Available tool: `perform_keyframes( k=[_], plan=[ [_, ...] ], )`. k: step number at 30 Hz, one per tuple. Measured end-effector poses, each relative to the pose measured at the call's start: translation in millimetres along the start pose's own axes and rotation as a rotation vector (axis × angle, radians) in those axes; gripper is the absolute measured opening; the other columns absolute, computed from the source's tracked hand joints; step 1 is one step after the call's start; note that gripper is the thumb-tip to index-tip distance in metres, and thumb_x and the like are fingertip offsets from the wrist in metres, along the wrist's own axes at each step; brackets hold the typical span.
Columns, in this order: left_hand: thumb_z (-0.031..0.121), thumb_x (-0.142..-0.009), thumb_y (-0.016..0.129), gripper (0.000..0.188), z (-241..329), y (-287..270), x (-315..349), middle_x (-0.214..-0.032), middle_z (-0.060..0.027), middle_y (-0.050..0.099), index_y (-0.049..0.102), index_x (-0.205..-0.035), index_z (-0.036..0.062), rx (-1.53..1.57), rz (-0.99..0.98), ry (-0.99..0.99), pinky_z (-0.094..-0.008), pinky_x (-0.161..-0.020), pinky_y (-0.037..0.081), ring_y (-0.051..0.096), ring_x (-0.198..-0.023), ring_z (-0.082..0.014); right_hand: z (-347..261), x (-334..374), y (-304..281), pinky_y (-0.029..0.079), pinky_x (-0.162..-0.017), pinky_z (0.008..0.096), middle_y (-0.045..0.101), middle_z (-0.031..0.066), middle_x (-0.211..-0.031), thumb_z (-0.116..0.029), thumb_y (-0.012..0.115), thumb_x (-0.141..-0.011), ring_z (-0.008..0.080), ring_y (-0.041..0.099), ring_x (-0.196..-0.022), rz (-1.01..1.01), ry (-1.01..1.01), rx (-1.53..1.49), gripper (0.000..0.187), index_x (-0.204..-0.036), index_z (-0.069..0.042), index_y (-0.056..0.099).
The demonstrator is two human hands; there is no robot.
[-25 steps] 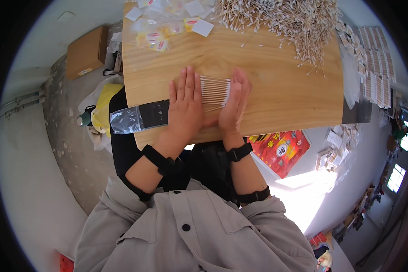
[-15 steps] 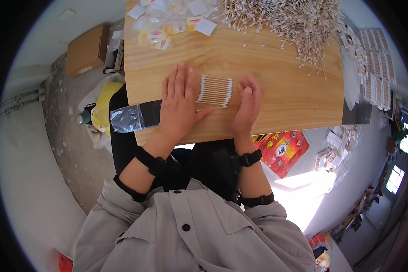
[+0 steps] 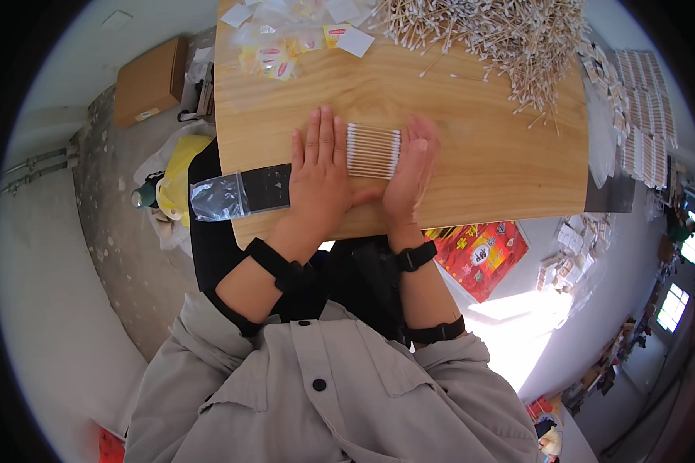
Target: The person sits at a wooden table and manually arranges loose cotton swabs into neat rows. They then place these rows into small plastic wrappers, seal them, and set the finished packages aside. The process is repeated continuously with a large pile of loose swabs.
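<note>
A flat row of cotton swabs [image 3: 374, 152] lies side by side on the wooden table [image 3: 502, 166], their white tips forming two nearly even columns. My left hand [image 3: 321, 176] rests flat at the row's left end, fingers straight and thumb stretched below the swabs. On the other side my right hand [image 3: 411, 174] stands on its edge, fingers extended, its palm up against the right tips. Neither hand grips anything. Beside my left wrist, a black strip [image 3: 267, 188] on the table's near left has a clear plastic bag [image 3: 218, 198] lying over its end.
A large heap of loose cotton swabs [image 3: 494, 38] covers the far right of the table. Small clear packets with yellow labels [image 3: 276, 63] and white cards [image 3: 355, 42] lie at the far left. A cardboard box [image 3: 150, 81] stands on the floor at left.
Both hands have come closer together, the left moving right and the right moving left against the tips. The swab row is straighter, and its slanting nearest swab now lies in line.
</note>
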State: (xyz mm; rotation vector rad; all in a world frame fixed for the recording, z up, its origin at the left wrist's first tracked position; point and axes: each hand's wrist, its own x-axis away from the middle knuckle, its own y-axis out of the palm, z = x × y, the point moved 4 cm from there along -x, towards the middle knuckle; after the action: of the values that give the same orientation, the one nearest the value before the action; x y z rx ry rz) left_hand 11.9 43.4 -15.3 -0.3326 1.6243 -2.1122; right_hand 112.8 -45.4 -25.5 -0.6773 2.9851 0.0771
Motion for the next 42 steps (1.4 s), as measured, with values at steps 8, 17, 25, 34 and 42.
perform_keyframes(
  k=[8, 17, 25, 34, 42],
  plan=[
    [0.064, -0.064, 0.075, 0.122, -2, -8, 4, -0.159, -0.0235, 0.020, 0.025, -0.149, -0.0083, 0.041, 0.008, -0.045, -0.0533, -0.120, 0.013, 0.015, -0.150, -0.0351, 2, -6, -5, 0.033, -0.112, 0.0403, 0.044, 0.0191, -0.135, -0.026, 0.039, -0.105, 0.0273, 0.044, -0.130, 0.092, 0.065, -0.205, 0.046, -0.138, 0.005, 0.038],
    [0.060, -0.070, 0.072, 0.112, 20, -6, 8, -0.161, -0.0161, 0.022, 0.026, -0.151, -0.0020, 0.121, -0.078, 0.106, -0.0515, -0.119, 0.017, 0.019, -0.150, -0.0285, -21, -55, -26, 0.050, -0.074, 0.0304, 0.057, 0.0073, -0.094, -0.012, 0.075, -0.081, 0.0166, 0.059, -0.083, -0.321, -0.043, 0.590, 0.019, -0.100, -0.009, 0.072],
    [0.062, -0.069, 0.071, 0.113, 23, -6, 8, -0.160, -0.0140, 0.023, 0.028, -0.151, -0.0011, 0.073, -0.090, 0.105, -0.0478, -0.121, 0.014, 0.019, -0.150, -0.0252, -15, -76, -18, 0.051, -0.068, 0.0293, 0.063, 0.0051, -0.086, -0.013, 0.076, -0.079, 0.0164, 0.062, -0.073, -0.521, -0.023, 0.798, 0.018, -0.096, -0.009, 0.074],
    [0.063, -0.069, 0.071, 0.113, 25, -3, 11, -0.161, -0.0147, 0.022, 0.027, -0.151, -0.0013, 0.066, -0.099, 0.082, -0.0492, -0.120, 0.013, 0.018, -0.150, -0.0259, -1, -42, -21, 0.049, -0.093, 0.0362, 0.058, 0.0113, -0.116, -0.026, 0.051, -0.101, 0.0214, 0.060, -0.105, -0.045, -0.035, 0.139, 0.034, -0.118, 0.002, 0.059],
    [0.060, -0.067, 0.073, 0.114, -10, -17, 41, -0.160, -0.0182, 0.023, 0.028, -0.150, -0.0041, -0.105, -0.131, 0.028, -0.0519, -0.120, 0.012, 0.017, -0.150, -0.0291, -11, 16, 50, 0.040, -0.106, 0.0398, 0.050, 0.0153, -0.125, -0.026, 0.033, -0.105, 0.0273, 0.052, -0.119, -0.197, -0.159, 0.120, 0.040, -0.125, 0.003, 0.051]
  ],
)
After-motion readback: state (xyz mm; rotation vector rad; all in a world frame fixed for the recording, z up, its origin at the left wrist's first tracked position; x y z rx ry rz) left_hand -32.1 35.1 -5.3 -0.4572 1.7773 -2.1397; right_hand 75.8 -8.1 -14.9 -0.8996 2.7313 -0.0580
